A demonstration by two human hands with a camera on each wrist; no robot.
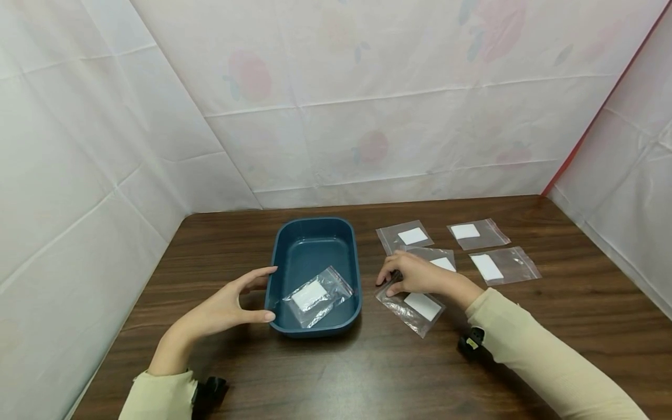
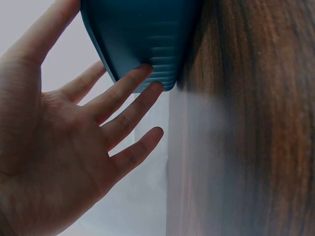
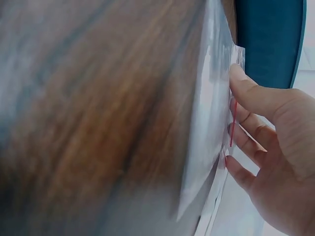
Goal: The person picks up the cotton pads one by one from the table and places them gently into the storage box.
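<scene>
"Blue plastic, a deep tray sits on a dark wood-grain table, a person's left hand at its left rim. How are those fingers?"

"Spread, thumb apart from the rest, with fingertips against the tray's side."

"And the right hand?"

"It pinches a clear zip bag between thumb and fingers, along the edge with the red zip line, just right of the tray. Inside the bag shows a white rectangle."

"Are there others?"

"One bag lies inside the tray. Four more bags lie on the table, one partly hidden behind the right hand; each shows a white rectangle."

"Can any lettering be read?"

"Whatever the rectangles carry is too small to make out. On the right wrist, a black device bears a yellow-green label, likewise illegible."
</scene>
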